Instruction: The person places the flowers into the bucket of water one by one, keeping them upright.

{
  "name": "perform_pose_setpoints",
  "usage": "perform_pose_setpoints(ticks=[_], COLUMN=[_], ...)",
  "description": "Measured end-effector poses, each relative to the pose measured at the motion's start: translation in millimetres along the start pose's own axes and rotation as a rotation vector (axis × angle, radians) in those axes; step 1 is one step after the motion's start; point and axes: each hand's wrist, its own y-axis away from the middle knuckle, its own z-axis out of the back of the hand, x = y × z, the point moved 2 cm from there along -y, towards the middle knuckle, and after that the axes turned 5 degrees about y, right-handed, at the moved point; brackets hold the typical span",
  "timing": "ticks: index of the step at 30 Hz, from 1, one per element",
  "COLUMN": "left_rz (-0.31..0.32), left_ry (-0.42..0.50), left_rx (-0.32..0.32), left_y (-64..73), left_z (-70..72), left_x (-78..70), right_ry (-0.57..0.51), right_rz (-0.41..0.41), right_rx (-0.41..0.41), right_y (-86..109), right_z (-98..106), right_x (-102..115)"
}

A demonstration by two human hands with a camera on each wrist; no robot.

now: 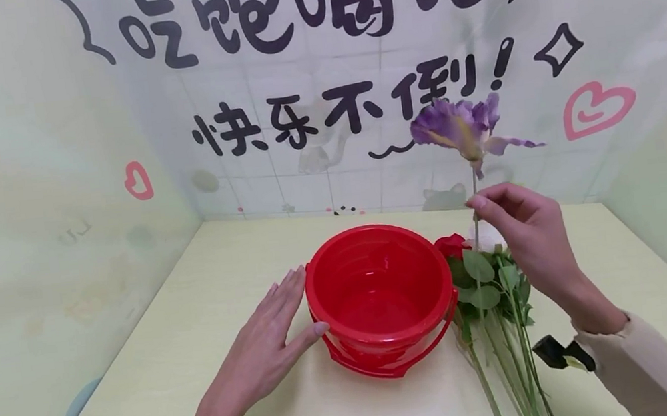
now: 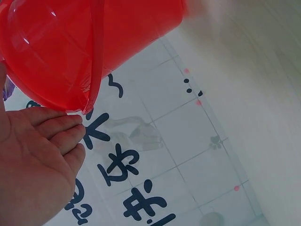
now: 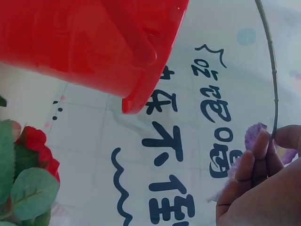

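A red plastic bucket (image 1: 383, 347) stands upright on the table, its inside bare and its handle lowered toward the front right. My left hand (image 1: 268, 341) rests against the bucket's left side with fingers straight; the left wrist view shows the fingertips at the rim. Between thumb and fingers, my right hand (image 1: 532, 236) pinches the thin stem of a purple artificial iris (image 1: 461, 125), holding it upright to the right of the bucket. The stem's lower end hangs in front of other flowers. In the right wrist view the iris petals are partly hidden behind the hand.
Right of the bucket lies a bunch of artificial flowers with long green stems (image 1: 507, 358), including a red rose (image 1: 453, 245) and a pale bloom (image 1: 484, 237). Behind the table (image 1: 242, 257) hangs a printed backdrop (image 1: 308, 190) with black characters; side panels flank the table.
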Motion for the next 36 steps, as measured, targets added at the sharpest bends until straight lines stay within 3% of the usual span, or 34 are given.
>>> perform_pose_setpoints(ticks=[7,19,27,36], left_rz=[0.009,0.020,0.024,0.016], left_ry=[0.003,0.008,0.015,0.010], left_rx=[-0.003,-0.002,-0.004,-0.004], left_y=[1.9,2.8,2.1,1.2], left_z=[-1.2,-2.2,-1.9,-2.3], left_x=[0.7,0.9,0.9,0.5], right_ry=[-0.164,-0.306,-0.350,-0.373], right_rz=[0.028,-0.064,-0.112,-0.109], right_rx=[-0.081,-0.221,-0.240,-0.266], right_y=[-20.2,-38.1,-40.5,-45.7], right_z=[-15,-28,-35,-40], right_x=[-7,-23,-28,-29])
